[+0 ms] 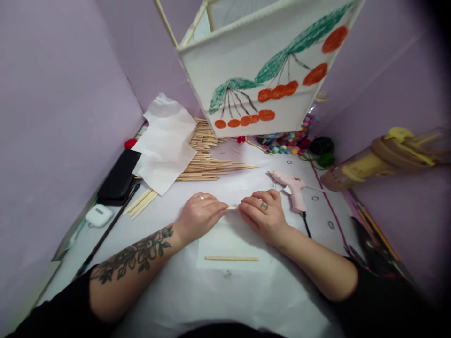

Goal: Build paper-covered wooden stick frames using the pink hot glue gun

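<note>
My left hand (200,216) and my right hand (264,213) pinch the two ends of a short wooden stick (232,207), whose middle shows between the fingertips. Both hands are closed, side by side over the upper part of a white paper sheet (229,241). Along the near edge of that sheet lies a second wooden stick (231,258), flat and crosswise. A pink glue gun (291,185) rests on the table just beyond my right hand.
A painted white lantern (260,94) hangs over the back. Behind my hands are piled sticks (207,155) and crumpled paper (164,145). Left: a black case (120,178), a white earphone case (99,215). Right: a tumbler (373,159), yarn (322,148) and pencils (377,230).
</note>
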Tool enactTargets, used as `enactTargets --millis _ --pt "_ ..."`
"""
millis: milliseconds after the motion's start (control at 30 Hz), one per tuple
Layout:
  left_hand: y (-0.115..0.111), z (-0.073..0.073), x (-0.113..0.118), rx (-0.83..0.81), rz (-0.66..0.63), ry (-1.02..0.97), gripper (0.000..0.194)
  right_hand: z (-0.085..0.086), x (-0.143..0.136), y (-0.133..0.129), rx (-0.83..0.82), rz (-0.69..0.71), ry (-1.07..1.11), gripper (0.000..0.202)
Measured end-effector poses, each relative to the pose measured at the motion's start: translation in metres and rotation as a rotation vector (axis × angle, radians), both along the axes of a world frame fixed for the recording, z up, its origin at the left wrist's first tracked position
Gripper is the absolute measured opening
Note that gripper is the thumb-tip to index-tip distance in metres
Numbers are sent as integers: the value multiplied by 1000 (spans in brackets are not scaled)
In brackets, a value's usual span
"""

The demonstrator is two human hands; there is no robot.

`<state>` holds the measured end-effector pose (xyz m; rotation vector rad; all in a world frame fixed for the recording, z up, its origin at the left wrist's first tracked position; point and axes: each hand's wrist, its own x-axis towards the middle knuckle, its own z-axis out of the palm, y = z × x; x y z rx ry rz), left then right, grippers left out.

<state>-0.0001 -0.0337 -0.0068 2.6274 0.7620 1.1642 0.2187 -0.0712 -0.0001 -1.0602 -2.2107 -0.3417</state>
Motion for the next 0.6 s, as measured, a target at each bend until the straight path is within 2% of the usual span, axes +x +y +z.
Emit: enactTargets --millis 133,333,433,600 --pt "-1 0 0 -31 4 11 7 -2 1 2 -21 39 -3 7" --pt "-1 2 -1 15 5 28 7 -9 4 4 -4 -49 100 14" --pt "-1 1 -1 10 10 17 6 -8 4 3 23 -36 76 3" --pt "-2 3 0 -3 -3 4 6 -5 2 2 49 5 45 12"
